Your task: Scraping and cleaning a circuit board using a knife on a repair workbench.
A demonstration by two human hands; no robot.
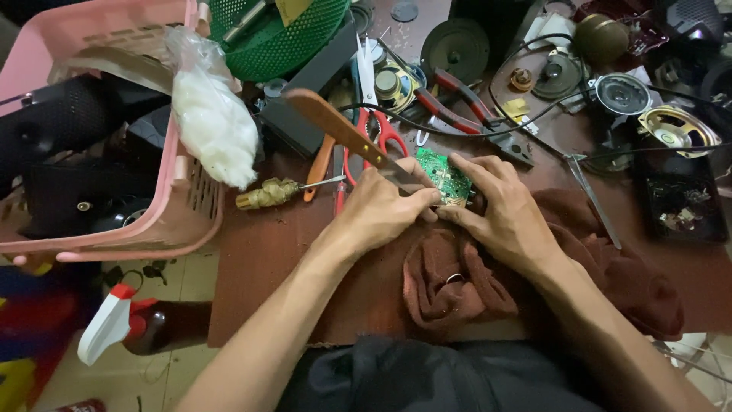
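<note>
A cluttered reddish-brown worktable (267, 252) fills the view, strewn with loose round speakers (621, 93), black cables (503, 126) and red-handled pliers (457, 103). The left hand (381, 210) closes its fingers round a wooden-handled knife (339, 126), its blade laid against a small green circuit board (444, 177). The right hand (503, 214) pinches the board's near edge above a crumpled maroon cloth (457, 282). Red-handled scissors (374, 137) and a brass-handled tool (271, 193) lie just left; a pink plastic basket (187, 194) crowds the table's left edge
</note>
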